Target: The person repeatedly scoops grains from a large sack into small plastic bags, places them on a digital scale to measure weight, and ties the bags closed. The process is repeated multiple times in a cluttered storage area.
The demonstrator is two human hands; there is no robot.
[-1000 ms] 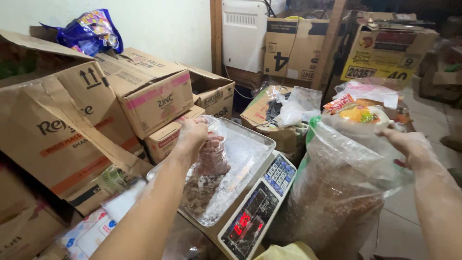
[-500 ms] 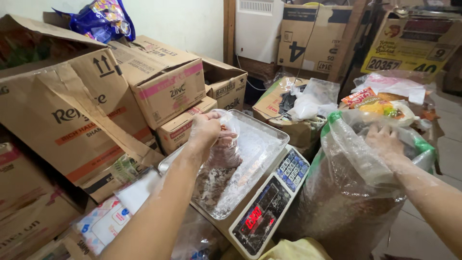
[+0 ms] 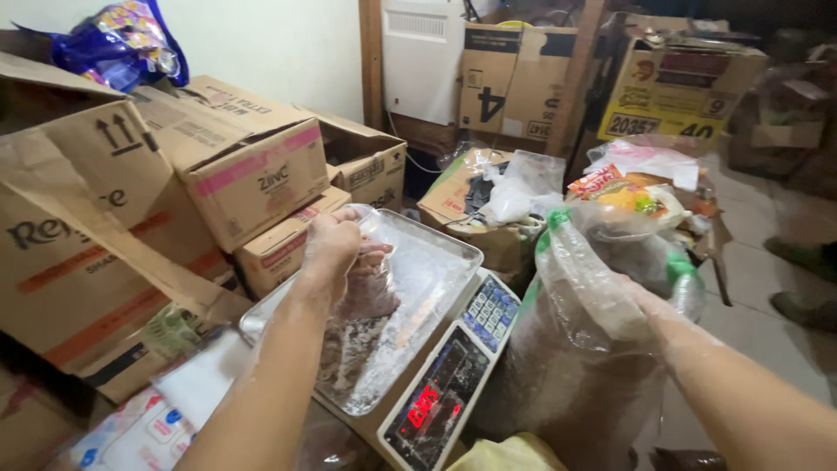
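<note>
My left hand (image 3: 333, 246) grips the top of a small clear plastic bag (image 3: 370, 292) of brownish grainy stuff that stands on the metal tray (image 3: 436, 266) of a digital scale (image 3: 453, 375). Red digits glow on the scale's display. My right hand (image 3: 641, 301) reaches down into the open mouth of a large clear sack (image 3: 567, 384) filled with brown grain, right of the scale. Its fingers are hidden behind the sack's plastic.
Stacked cardboard boxes (image 3: 235, 174) crowd the left side. More boxes (image 3: 680, 96) and a white appliance (image 3: 423, 57) stand at the back. Bags of packaged snacks (image 3: 636, 187) sit behind the sack. Someone's feet (image 3: 798, 279) show on the tiled floor at right.
My right hand has moved from the sack's rim down into its mouth. My left hand keeps hold of the small bag on the tray. The view has shifted slightly.
</note>
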